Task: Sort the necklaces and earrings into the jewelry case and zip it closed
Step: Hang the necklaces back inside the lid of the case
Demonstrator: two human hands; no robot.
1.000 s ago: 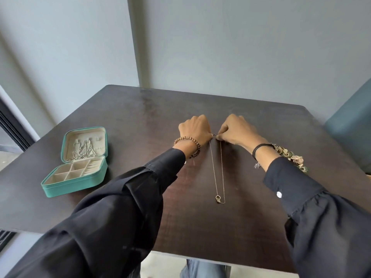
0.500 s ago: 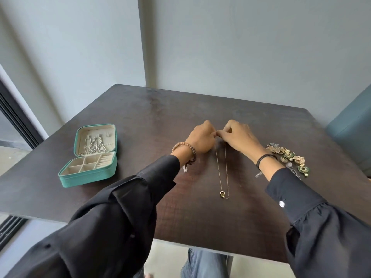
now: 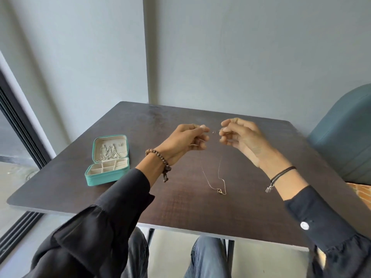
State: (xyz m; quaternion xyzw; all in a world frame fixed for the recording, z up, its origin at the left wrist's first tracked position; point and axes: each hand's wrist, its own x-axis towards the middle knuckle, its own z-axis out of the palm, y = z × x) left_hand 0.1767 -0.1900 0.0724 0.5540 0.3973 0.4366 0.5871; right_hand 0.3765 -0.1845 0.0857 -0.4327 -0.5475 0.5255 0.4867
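— What's at the far left?

— The teal jewelry case (image 3: 108,173), lying open on the dark table (image 3: 180,207), well left of the person's arms. Its lid stands upright with silvery chains hanging inside it. The tray below is split into small compartments, and I can't tell whether anything lies in them.

— And the hands?

— Both are held up above the tabletop, near each other but apart. The left hand (image 3: 186,140), with a wooden bead bracelet (image 3: 158,157) at the wrist, has its fingers curled in. Its thumb and forefinger pinch one end of a thin gold necklace (image 3: 219,169).

— Where does the chain run?

— It drops from both hands in a narrow loop. The small ring pendant (image 3: 220,191) at the bottom seems to rest on the table between the forearms, well right of the case.

— The right hand?

— The right hand (image 3: 241,137) pinches the other end between thumb and fingertips, its other fingers loosely bent. A black cord bracelet (image 3: 281,174) with a little charm circles that wrist. Past it, by the table's right edge, is a teal chair (image 3: 345,137).
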